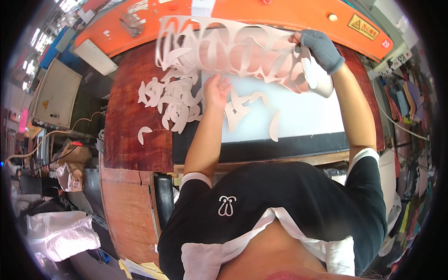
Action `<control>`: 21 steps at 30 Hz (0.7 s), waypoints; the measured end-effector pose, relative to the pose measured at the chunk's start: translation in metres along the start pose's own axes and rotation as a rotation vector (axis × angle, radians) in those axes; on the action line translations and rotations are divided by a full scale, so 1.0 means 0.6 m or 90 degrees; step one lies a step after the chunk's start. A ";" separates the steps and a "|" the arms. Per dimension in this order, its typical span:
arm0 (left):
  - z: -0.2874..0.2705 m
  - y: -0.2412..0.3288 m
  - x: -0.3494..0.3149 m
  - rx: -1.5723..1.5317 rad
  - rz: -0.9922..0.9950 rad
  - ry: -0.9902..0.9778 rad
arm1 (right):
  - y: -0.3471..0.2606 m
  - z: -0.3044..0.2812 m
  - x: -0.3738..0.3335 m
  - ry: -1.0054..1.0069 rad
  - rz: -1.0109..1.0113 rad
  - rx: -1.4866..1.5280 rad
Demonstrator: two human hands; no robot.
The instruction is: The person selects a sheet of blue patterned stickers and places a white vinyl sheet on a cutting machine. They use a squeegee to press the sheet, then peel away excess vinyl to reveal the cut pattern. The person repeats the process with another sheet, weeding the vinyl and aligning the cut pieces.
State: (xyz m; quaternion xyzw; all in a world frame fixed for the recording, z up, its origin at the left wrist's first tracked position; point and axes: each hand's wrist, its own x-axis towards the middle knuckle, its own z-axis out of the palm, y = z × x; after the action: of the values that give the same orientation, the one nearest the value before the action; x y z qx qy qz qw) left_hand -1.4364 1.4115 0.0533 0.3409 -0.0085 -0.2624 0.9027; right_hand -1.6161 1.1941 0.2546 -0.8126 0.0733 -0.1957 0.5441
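Observation:
A pale, thin sheet (252, 50) full of large oval cut-outs is lifted over the work table, its right end curling down. My right hand (321, 50), in a grey glove with bare fingertips, grips the sheet's upper right edge. My left hand (217, 91) is bare, palm up with fingers apart, just below the sheet's lower edge; it holds nothing. Left of it lies a heap of curved, pale cut pieces (179, 100). Several more loose pieces (238, 108) rest on the white cutting board (298, 123) to its right.
An orange machine beam (280, 11) with a yellow warning label (363, 26) spans the far side. The reddish-brown tabletop (126, 116) extends left, bearing a single cut piece (144, 134). A grey metal cabinet (57, 95) and a silvery bag (63, 233) stand farther left.

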 end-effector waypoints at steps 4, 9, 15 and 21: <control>-0.006 0.001 0.028 0.063 0.035 0.113 | 0.003 -0.004 0.005 0.040 0.027 0.074; -0.006 0.011 0.037 0.050 -0.034 0.021 | 0.016 -0.022 -0.001 0.040 0.036 0.066; -0.047 0.036 -0.019 0.064 0.182 0.106 | 0.019 -0.025 -0.016 0.102 0.065 0.100; -0.142 0.108 0.003 0.283 0.316 0.231 | 0.014 -0.008 -0.038 0.029 0.031 0.043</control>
State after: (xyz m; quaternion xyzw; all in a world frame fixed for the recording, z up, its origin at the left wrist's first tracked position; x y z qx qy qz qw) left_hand -1.3881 1.5035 0.0279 0.5568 0.0121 0.0373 0.8297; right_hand -1.6381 1.1939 0.2431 -0.7870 0.0989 -0.2032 0.5741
